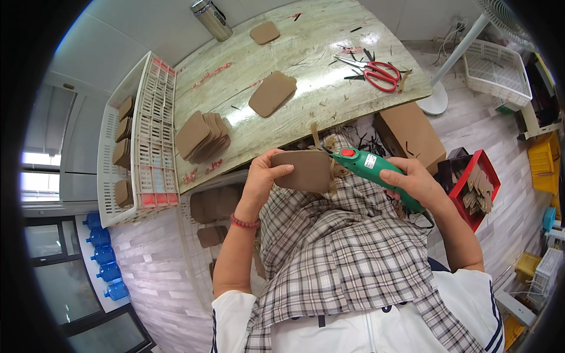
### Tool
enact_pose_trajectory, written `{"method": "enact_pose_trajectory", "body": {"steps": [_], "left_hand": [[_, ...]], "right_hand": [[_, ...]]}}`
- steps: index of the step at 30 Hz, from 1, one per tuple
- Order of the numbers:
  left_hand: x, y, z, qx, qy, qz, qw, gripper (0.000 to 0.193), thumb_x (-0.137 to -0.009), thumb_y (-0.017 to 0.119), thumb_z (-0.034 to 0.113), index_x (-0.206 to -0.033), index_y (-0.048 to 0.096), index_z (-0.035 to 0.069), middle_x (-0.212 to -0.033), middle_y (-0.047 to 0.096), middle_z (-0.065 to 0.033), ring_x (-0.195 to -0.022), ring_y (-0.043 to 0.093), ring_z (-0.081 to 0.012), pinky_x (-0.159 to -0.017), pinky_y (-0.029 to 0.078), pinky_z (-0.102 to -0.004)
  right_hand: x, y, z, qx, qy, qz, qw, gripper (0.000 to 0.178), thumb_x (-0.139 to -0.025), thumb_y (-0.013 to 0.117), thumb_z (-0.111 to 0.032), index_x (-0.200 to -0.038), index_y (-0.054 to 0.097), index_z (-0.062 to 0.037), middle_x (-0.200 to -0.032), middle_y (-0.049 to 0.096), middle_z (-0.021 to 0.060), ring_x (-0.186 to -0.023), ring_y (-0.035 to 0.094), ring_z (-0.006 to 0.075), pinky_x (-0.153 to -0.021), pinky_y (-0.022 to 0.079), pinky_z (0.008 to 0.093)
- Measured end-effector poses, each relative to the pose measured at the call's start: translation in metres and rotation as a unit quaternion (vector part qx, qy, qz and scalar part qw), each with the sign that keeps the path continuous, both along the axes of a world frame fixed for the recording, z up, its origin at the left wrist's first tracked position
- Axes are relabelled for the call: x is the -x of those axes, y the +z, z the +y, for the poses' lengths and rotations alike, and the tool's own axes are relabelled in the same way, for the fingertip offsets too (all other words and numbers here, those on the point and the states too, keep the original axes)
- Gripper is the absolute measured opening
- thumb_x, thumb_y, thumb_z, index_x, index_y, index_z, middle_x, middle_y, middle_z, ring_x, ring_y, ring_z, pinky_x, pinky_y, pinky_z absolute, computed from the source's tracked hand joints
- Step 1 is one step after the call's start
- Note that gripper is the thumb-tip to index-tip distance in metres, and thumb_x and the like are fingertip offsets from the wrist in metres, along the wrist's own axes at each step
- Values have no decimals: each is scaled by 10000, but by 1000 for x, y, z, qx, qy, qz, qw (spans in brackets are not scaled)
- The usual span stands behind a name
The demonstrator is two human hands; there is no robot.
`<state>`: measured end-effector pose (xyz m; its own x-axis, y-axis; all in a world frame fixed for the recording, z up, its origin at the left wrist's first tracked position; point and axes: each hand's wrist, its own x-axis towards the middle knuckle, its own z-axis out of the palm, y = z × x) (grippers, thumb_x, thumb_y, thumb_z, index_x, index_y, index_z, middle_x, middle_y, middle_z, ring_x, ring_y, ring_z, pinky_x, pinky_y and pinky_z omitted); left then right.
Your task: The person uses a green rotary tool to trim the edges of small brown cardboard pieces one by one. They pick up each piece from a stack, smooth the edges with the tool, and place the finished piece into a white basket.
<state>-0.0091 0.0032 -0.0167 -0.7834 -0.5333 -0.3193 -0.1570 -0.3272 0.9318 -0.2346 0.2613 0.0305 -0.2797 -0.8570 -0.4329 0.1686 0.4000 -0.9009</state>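
My left hand [265, 176] pinches a flat brown piece with rounded corners [306, 171] by its left end, thumb on top, over my lap. My right hand [416, 179] is wrapped round a green handheld electric cutter [374, 168] with a red switch. The cutter's head meets or nearly meets the piece's right edge; exact contact is hard to tell. Tan strip-like scraps [316, 135] hang around that edge. On the table ahead lie a stack of similar brown pieces [203, 136], one thicker brown piece or small pile [272, 94], and another piece [265, 33] farther back.
Red-handled scissors [379, 75] lie among dark scraps on the table [235, 70]. A white plastic basket [140, 135] with brown pieces stands at the left. A steel thermos [210, 20] is at the back. Right of my lap are a cardboard box [410, 136] and a red-rimmed bin [493, 170].
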Motion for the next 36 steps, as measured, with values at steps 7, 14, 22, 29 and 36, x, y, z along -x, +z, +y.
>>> {"method": "enact_pose_trajectory", "body": {"steps": [7, 14, 22, 29, 36], "left_hand": [[0, -9, -6, -15, 9, 31, 999, 123, -847, 653, 11, -970, 651, 24, -912, 696, -42, -805, 639, -116, -774, 508, -268], [6, -3, -3, -6, -16, 7, 1000, 168, -824, 671, 13, -991, 670, 10, -893, 695, -34, -787, 634, -96, -744, 505, -251], [11, 3, 0, -26, -60, -10, 998, 168, -807, 681, -15, -971, 668, 17, -872, 692, -25, -765, 635, -94, -728, 514, -239], [16, 4, 5, -36, -112, -22, 993, 175, -802, 686, -20, -971, 657, 12, -889, 687, -23, -787, 631, -96, -756, 513, -243], [22, 8, 10, -23, -158, -64, 985, 155, -782, 702, -22, -927, 669, 22, -861, 681, -10, -784, 624, -86, -748, 512, -237]], "right_hand": [[-2, 4, 4, -10, 16, 4, 1000, 352, -909, 641, -334, -969, 606, 11, -697, 535, 6, -582, 503, 68, -525, 419, 223], [0, 2, 6, -40, 25, -1, 999, 405, -885, 667, -336, -1066, 636, 25, -744, 587, 37, -611, 542, 90, -538, 444, 244], [-6, -1, 3, -27, 29, 14, 999, 371, -885, 656, -344, -972, 622, 15, -701, 554, 10, -583, 514, 69, -524, 425, 225], [-10, 3, -3, -22, 48, 10, 999, 371, -880, 659, -341, -977, 623, 15, -694, 551, 11, -574, 509, 72, -530, 417, 231], [-8, 4, -8, -15, 55, 19, 998, 439, -877, 672, -365, -1067, 643, 29, -717, 583, 33, -602, 542, 84, -534, 440, 240]]}}
